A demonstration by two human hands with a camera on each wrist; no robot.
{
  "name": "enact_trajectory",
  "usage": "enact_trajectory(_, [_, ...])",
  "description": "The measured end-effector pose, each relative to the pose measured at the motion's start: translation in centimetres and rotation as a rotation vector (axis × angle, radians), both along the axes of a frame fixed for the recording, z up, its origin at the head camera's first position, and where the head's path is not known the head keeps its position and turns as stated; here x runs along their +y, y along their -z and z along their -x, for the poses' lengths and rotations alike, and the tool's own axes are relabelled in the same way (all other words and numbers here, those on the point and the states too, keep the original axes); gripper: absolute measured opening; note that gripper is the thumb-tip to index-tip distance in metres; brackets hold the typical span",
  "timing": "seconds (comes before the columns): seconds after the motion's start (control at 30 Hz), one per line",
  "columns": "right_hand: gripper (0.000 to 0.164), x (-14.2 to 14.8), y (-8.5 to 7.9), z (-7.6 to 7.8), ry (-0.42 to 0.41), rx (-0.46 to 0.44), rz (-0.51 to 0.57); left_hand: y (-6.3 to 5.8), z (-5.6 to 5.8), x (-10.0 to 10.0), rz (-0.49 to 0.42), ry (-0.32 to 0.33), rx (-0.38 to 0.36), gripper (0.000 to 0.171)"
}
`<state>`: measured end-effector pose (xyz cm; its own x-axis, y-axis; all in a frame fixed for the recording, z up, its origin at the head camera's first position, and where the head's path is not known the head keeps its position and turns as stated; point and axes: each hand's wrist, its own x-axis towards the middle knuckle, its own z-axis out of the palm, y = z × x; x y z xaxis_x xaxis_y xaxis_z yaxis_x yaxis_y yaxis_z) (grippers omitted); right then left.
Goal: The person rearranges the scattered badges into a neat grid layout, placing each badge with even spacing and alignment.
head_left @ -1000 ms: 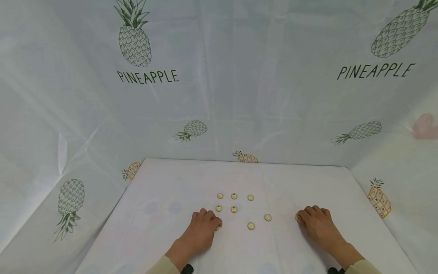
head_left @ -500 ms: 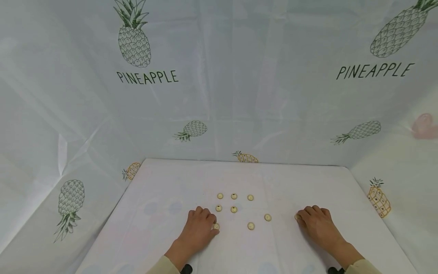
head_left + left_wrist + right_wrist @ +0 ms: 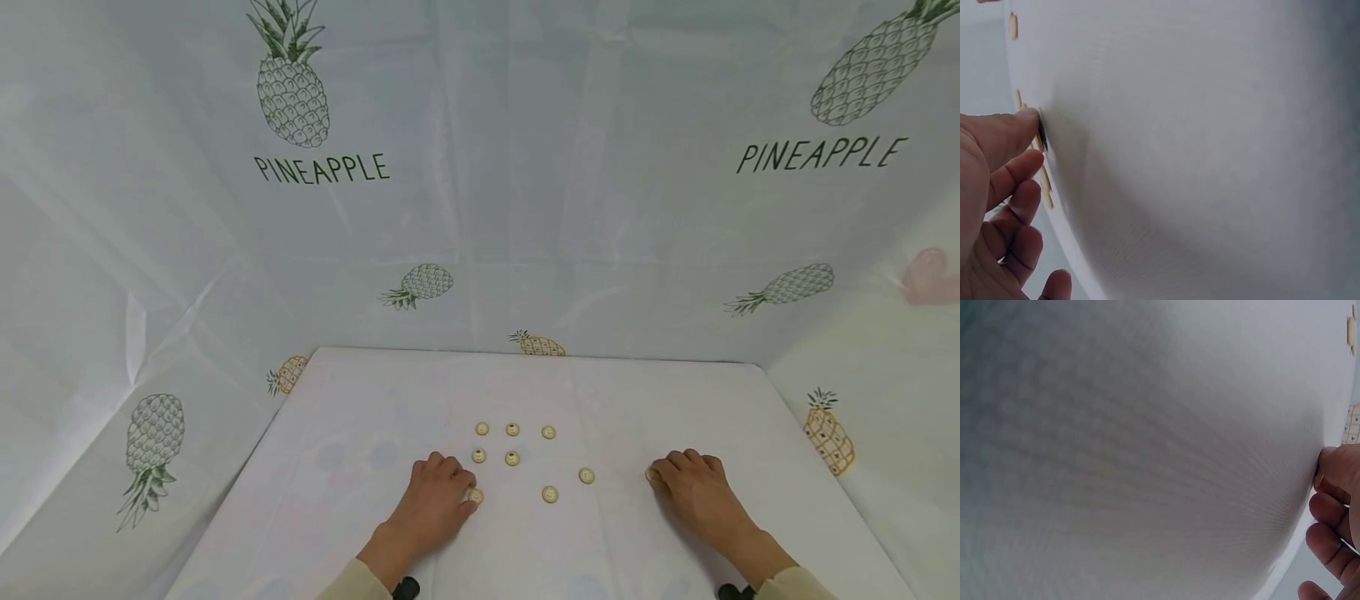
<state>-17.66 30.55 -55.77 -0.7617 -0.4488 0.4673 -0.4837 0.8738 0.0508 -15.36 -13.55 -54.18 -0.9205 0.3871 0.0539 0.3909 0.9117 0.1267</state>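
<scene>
In the head view my left hand (image 3: 435, 504) rests low on the table, its thumb and index finger on either side of a small round pale-yellow disc (image 3: 476, 496) with faint dark marks. Seen from the left wrist, the thumb (image 3: 1010, 131) touches the disc's dark edge (image 3: 1042, 135), and the other fingers curl loosely. My right hand (image 3: 697, 492) is farther right, pinching another disc (image 3: 651, 474) mostly covered by its fingers. From the right wrist, a sliver of that disc (image 3: 1318, 480) shows below the thumb (image 3: 1341, 465).
Several similar discs lie flat between the hands: a back row of three (image 3: 512, 429), a pair (image 3: 512, 458) in front of it, and two more (image 3: 550, 494) toward the right. The white table (image 3: 390, 383) meets a pineapple-printed curtain (image 3: 540, 208) at its back and sides.
The left hand has drawn slightly left and its thumb and index finger have spread, baring the disc between them; the disc shifted slightly. The right hand stays in place.
</scene>
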Motion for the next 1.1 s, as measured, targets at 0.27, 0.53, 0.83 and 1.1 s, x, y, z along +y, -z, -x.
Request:
enact_trajectory(0.27, [0.029,-0.08,-0.03,-0.07,-0.004,0.005,0.007,-0.12,0.06,0.04,-0.018,0.017,0.018,0.022])
enact_trajectory(0.53, [0.029,-0.19,-0.18,-0.17,-0.002,-0.002,0.007,-0.26,-0.05,-0.01,-0.001,0.041,0.066,0.026])
enact_trajectory(0.83, [0.028,-0.3,-0.24,-0.16,-0.004,0.001,0.014,-0.54,-0.12,0.04,-0.01,0.054,0.076,0.024])
enact_trajectory(1.1, [0.026,-0.43,-0.36,-0.21,0.012,-0.015,0.012,-0.65,0.11,0.12,0.036,0.115,0.166,0.017])
